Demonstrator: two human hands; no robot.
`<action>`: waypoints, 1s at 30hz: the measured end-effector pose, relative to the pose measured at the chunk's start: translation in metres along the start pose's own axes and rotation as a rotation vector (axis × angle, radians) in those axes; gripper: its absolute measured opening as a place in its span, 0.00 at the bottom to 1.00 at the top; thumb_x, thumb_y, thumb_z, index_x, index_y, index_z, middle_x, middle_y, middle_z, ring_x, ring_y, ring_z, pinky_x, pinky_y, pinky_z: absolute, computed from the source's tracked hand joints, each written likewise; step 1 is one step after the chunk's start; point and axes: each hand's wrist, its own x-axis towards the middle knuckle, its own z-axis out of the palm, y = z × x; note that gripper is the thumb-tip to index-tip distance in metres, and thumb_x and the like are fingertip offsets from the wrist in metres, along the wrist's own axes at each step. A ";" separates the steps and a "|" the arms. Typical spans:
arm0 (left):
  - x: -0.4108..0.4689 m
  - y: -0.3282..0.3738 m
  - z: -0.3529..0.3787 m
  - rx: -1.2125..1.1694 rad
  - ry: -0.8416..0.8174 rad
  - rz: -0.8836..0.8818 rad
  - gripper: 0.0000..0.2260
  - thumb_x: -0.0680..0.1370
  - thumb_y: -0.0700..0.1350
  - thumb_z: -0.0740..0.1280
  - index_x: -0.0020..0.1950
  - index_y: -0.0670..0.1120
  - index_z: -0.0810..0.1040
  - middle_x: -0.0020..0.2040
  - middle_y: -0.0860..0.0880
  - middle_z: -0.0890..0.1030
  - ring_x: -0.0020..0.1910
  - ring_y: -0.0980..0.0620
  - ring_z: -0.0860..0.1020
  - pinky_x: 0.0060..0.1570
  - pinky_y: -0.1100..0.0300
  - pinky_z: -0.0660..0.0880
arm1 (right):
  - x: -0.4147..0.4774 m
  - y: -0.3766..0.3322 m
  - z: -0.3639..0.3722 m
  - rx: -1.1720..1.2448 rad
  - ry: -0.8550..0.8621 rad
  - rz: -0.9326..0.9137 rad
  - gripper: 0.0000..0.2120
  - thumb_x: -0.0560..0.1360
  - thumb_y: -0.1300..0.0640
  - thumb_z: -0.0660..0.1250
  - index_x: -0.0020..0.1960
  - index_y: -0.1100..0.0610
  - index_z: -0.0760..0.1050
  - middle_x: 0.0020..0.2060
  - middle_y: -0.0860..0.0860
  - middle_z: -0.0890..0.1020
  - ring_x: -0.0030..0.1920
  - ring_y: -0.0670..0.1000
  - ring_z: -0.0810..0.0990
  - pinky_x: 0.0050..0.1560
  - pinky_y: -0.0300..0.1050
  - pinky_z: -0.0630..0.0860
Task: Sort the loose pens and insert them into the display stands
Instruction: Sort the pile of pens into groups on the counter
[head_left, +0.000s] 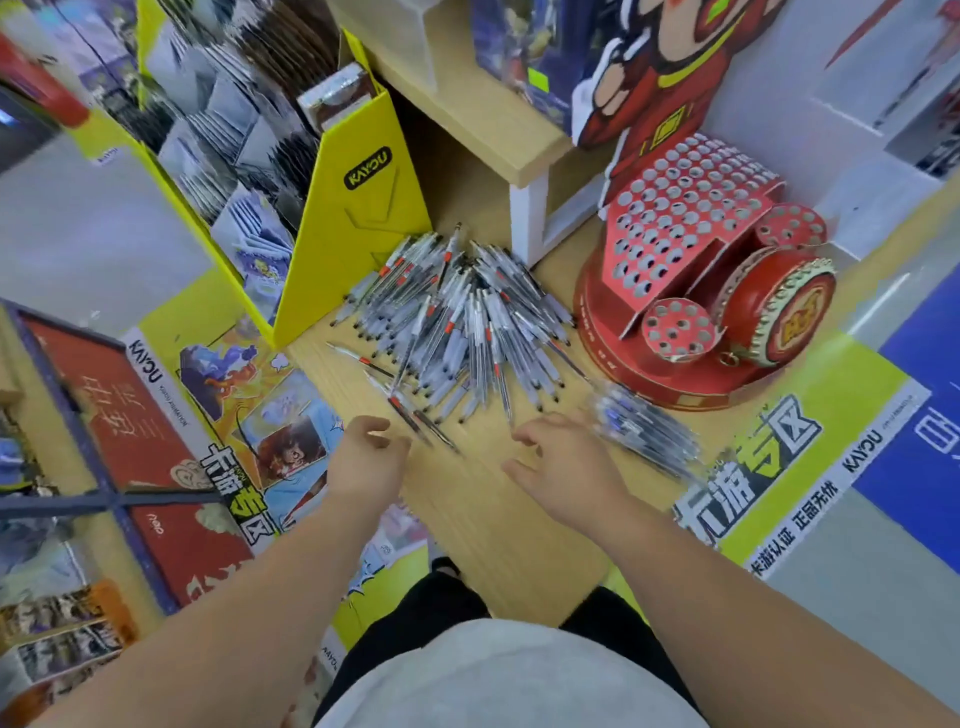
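Head view: I am hovering both hands over the surface. My left hand and right hand are loosely curled, holding nothing. The pens are lying heaped beside the red stand, a blurred blue bunch just right. I should be gathering one colour at a time, tips aligned.

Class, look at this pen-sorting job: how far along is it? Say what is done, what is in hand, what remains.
Done: a small bunch of blue pens lies apart beside the right hand. In hand: both hands hover at the pile; the left hand is by red-banded pens, gripping nothing plainly. Left: every hole in the red stand looks empty.
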 end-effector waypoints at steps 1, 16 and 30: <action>0.010 -0.003 -0.008 0.027 -0.007 0.025 0.14 0.79 0.47 0.68 0.64 0.50 0.73 0.53 0.47 0.80 0.42 0.45 0.81 0.40 0.52 0.78 | 0.004 -0.009 0.007 0.003 -0.010 0.015 0.22 0.78 0.43 0.68 0.68 0.51 0.76 0.61 0.47 0.77 0.57 0.49 0.77 0.58 0.47 0.76; 0.146 0.023 -0.081 0.666 -0.153 0.792 0.20 0.76 0.38 0.70 0.68 0.43 0.78 0.68 0.38 0.70 0.65 0.37 0.72 0.63 0.48 0.70 | 0.054 -0.113 0.072 -0.096 0.144 0.260 0.18 0.77 0.46 0.69 0.63 0.53 0.78 0.55 0.51 0.77 0.56 0.52 0.76 0.51 0.47 0.78; 0.158 0.001 -0.089 0.616 -0.279 0.930 0.07 0.79 0.42 0.71 0.56 0.45 0.85 0.51 0.44 0.76 0.41 0.41 0.79 0.42 0.48 0.80 | 0.070 -0.118 0.095 -0.168 0.185 0.255 0.09 0.78 0.48 0.68 0.55 0.50 0.82 0.46 0.47 0.77 0.44 0.50 0.78 0.38 0.44 0.75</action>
